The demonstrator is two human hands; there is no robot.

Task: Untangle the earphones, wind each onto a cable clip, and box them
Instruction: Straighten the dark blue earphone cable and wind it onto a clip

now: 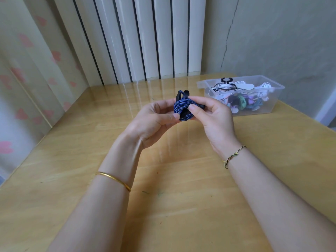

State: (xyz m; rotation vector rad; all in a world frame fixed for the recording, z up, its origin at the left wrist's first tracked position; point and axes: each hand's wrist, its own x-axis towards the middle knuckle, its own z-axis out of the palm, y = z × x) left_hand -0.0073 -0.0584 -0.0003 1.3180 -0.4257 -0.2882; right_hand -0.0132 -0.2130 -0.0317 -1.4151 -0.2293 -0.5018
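A blue earphone cable is wound in a tight bundle round a black cable clip, held above the middle of the table. My left hand grips the bundle from the left, thumb on its lower edge. My right hand pinches its right side, thumb on the coil, with a black end piece sticking out between the fingers. A clear plastic box at the back right holds several wound earphones, white and coloured, on clips.
The wooden table has a glossy top. A white radiator stands behind it, a curtain with pink hearts hangs on the left, and a grey wall is at the right.
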